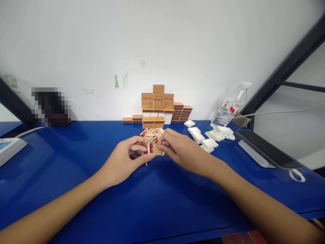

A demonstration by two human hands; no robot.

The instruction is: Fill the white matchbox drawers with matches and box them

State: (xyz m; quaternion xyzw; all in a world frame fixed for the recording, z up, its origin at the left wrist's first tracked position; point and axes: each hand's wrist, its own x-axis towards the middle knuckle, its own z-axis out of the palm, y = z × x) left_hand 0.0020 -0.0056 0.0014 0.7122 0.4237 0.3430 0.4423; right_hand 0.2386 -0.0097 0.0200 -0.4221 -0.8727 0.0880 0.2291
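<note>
Between the thumb and fingers of my left hand (129,154) is a white matchbox tray (149,148), its near end toward the left. Red-tipped matches (156,149) lie in it, heads to the left. My right hand (176,147) is at the tray's right end, thumb and fingers pinched together over the matches; whatever is in the pinch is hidden. Just behind the hands sits a loose heap of matches (152,134), partly covered by my fingers. One match (146,164) pokes out below my left fingers.
Orange matchboxes (158,104) stand stacked against the wall, with brown-sided ones (177,112) beside them. Several empty white trays (196,135) lie to the right. Farther right are a water bottle (230,105) and a phone (269,149) on a stand. A power strip (11,147) is at far left.
</note>
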